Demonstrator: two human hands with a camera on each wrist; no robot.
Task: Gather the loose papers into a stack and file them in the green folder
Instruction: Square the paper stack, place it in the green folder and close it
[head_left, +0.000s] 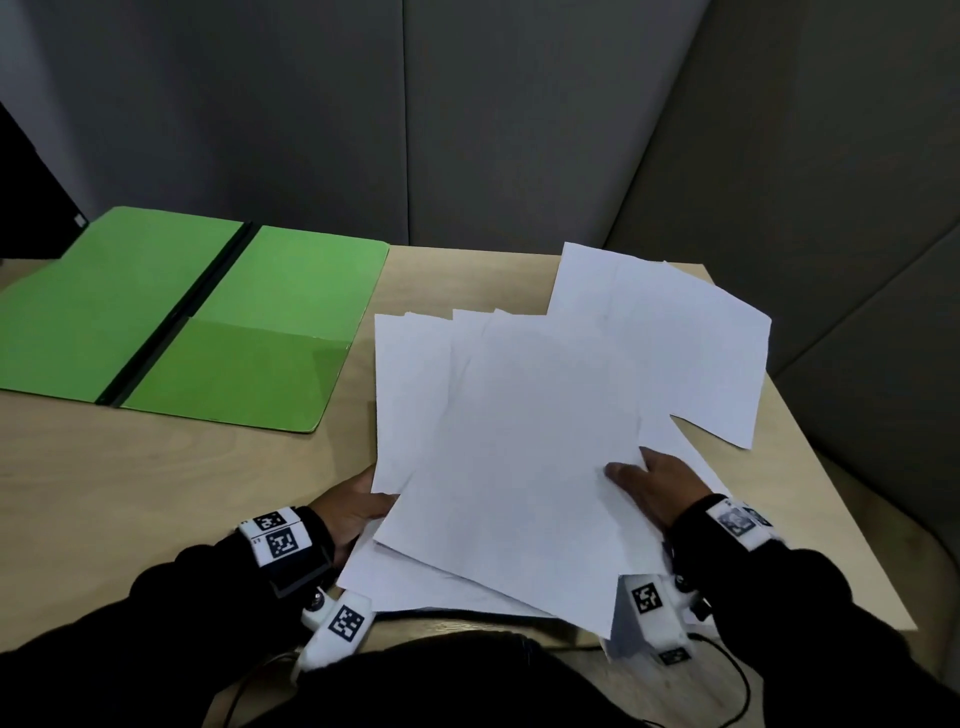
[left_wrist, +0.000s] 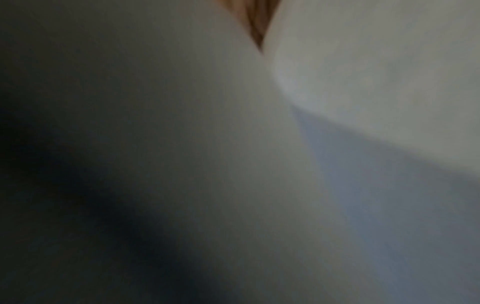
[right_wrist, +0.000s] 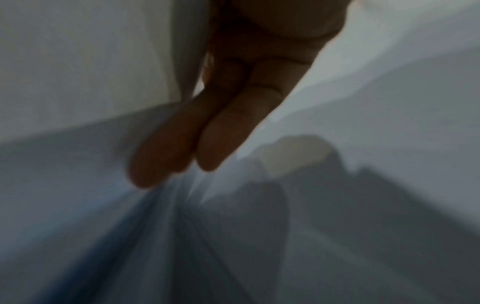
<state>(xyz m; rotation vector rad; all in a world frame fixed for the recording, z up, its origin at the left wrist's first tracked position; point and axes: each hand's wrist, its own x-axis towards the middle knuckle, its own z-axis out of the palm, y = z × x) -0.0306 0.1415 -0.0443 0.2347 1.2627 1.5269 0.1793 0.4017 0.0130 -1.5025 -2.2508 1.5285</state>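
Several loose white papers (head_left: 519, 441) lie fanned and overlapping on the right half of the wooden table (head_left: 156, 493). My left hand (head_left: 358, 506) holds the pile's left edge, its fingers tucked out of sight under the sheets. My right hand (head_left: 649, 483) pinches the right edge, thumb on top. The right wrist view shows its straight fingers (right_wrist: 221, 133) beneath a sheet (right_wrist: 78, 61). Only blurred paper (left_wrist: 363, 61) fills the left wrist view. The green folder (head_left: 208, 312) lies open and flat at the back left, apart from the papers, with a pocket in its right half.
Two more sheets (head_left: 691, 353) stick out toward the table's back right corner. Grey partition panels (head_left: 519, 130) close off the back and right. A dark object (head_left: 31, 197) stands behind the folder at the far left. Bare wood lies in front of the folder.
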